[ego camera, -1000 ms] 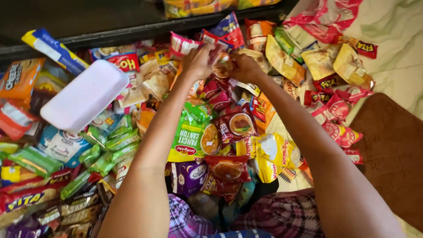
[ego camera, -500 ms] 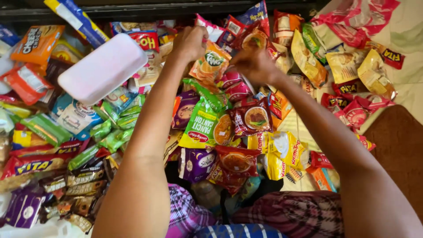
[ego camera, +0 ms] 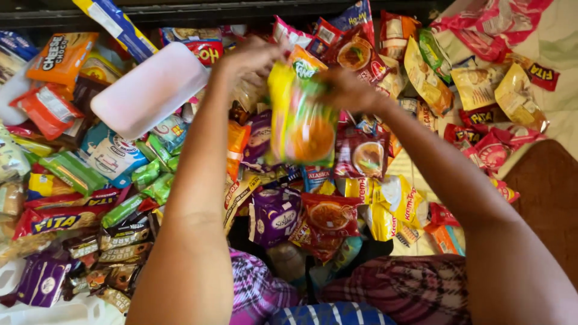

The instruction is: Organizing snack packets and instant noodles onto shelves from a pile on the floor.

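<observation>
Yellow-green noodle packet (ego camera: 303, 117), orange picture on its face, hangs lifted above the heap, blurred in the frame. Left hand (ego camera: 253, 59) pinches its upper left corner; right hand (ego camera: 346, 90) grips the upper right edge, fingers curled. An orange sachet (ego camera: 305, 62) shows just behind the top, between the two hands; which hand has it, I cannot tell.

Directly beneath: a dark red noodle packet (ego camera: 363, 153), a purple sachet strip (ego camera: 274, 213), another red packet (ego camera: 328, 216). Yellow biscuit packs (ego camera: 397, 201) lie to the right. On the left, a white plastic lid (ego camera: 150, 90) rests tilted on the pile, with green wafer bars (ego camera: 147, 174) and dark chocolate bars (ego camera: 114, 247) below it. More red and yellow packs spread over the pale cloth (ego camera: 554, 102) at far right.

Risk, as I judge it: the hold is at the top edge only, so the packet could slip or swing and fall back into the heap, knocking neighbouring packs. The orange sachet, loosely carried, could drop unnoticed among the similar wrappers.
</observation>
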